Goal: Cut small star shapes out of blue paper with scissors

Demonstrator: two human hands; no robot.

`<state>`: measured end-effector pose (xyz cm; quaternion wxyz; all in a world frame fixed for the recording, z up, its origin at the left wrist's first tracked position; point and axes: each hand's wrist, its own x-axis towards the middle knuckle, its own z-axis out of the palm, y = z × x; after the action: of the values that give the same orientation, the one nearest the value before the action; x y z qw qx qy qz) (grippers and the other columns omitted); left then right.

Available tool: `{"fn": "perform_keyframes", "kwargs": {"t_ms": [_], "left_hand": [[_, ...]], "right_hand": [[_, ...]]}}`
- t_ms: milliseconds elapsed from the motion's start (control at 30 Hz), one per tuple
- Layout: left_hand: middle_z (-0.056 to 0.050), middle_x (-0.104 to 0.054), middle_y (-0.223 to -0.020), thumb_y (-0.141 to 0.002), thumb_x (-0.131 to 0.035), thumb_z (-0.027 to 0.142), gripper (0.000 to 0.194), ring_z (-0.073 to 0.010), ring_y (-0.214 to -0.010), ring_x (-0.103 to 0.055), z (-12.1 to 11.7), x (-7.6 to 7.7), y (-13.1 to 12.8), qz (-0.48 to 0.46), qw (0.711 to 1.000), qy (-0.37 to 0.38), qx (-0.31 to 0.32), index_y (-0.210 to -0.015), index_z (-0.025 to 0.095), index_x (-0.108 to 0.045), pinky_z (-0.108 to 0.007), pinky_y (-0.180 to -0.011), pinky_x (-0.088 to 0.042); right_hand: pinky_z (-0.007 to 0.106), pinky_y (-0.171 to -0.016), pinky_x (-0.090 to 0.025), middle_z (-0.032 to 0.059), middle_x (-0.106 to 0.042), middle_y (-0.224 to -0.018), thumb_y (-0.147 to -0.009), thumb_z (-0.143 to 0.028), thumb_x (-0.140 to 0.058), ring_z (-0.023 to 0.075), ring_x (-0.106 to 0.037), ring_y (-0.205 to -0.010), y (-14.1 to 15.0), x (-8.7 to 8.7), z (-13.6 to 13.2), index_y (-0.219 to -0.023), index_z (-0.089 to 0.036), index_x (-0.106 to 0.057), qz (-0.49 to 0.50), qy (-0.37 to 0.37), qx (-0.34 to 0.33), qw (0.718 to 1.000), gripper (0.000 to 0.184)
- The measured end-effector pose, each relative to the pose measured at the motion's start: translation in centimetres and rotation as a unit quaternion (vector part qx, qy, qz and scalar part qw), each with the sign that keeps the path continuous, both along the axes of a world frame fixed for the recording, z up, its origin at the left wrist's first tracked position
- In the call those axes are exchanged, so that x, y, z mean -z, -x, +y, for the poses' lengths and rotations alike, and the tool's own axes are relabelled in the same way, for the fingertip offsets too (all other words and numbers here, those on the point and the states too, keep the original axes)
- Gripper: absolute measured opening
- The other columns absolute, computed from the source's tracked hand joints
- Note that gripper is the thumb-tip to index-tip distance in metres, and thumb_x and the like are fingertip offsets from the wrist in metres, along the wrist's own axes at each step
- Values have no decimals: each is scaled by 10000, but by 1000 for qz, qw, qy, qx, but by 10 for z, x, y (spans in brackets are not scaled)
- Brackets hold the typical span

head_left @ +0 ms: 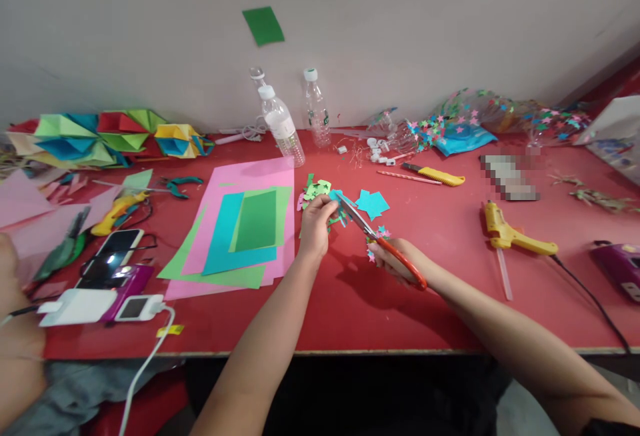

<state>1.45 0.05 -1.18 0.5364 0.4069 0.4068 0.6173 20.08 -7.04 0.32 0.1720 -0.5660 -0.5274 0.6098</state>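
Observation:
My right hand is closed around the red handles of a pair of scissors, whose blades point up and left. At the blade tips, my left hand pinches a small piece of blue paper. Whether the blades touch the paper is hard to tell. Just right of the blades lies a blue paper star. Green paper scraps with star-shaped holes are heaped behind my left hand. Small coloured stars lie by the scissors' pivot, partly hidden by my right hand.
Coloured paper sheets lie at left, with plastic bottles behind. A yellow utility knife and a glue gun with a cord are at right. Another person's arm rests at far left, near phones and cables.

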Motion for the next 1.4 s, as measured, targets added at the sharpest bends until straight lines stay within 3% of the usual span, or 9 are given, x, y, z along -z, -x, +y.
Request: {"fn": "perform_keyframes", "kwargs": {"t_ms": [267,467,700,933,1133,1400], "left_hand": [[39,-507,-562,-683,-667,225,82,-73,-551,-460,2,-5,4,-5,1000,7,-25,-653,181,-604,-194,-533,-354],[48,-499,-556,-719,-679,264,136,-63,-542,-462,4,-6,5,13,997,-3,-77,-658,182,-589,-192,-562,-382],[25,-547,-604,-750,-697,356,205,-63,-542,-469,1,-2,1,7,1000,15,-11,-687,177,-619,-196,-528,-376],[32,-559,-613,-701,-709,270,122,-58,-566,-488,5,-3,3,-22,999,13,-46,-686,183,-624,-178,-554,-393],[41,-506,-573,-719,-667,253,121,-75,-564,-463,5,-4,6,38,997,-13,-58,-639,186,-606,-199,-571,-398],[28,-504,-577,-721,-645,249,142,-86,-566,-451,4,-2,6,67,996,-25,-46,-602,192,-591,-218,-566,-381]], "right_hand": [[193,-271,-317,-89,-367,-385,-771,-725,-583,71,-373,-268,-1,-5,2,-631,-203,-456,-16,-8,-6,1000,554],[189,-290,-315,-82,-372,-391,-779,-710,-583,68,-378,-283,0,-11,1,-625,-200,-457,-23,-10,-8,1000,547],[189,-292,-311,-76,-388,-409,-775,-687,-604,62,-371,-284,2,-10,1,-618,-197,-462,-15,-26,5,1000,534],[188,-309,-307,-72,-396,-438,-793,-649,-613,60,-367,-313,-3,-5,3,-621,-195,-459,-20,-37,-14,999,509],[194,-355,-331,-60,-434,-489,-851,-670,-516,70,-401,-360,-10,2,3,-720,-179,-526,-16,-75,-56,995,509],[196,-353,-337,-51,-436,-516,-829,-683,-527,73,-409,-375,-7,-14,1,-702,-182,-507,-26,-63,-60,996,518]]}}
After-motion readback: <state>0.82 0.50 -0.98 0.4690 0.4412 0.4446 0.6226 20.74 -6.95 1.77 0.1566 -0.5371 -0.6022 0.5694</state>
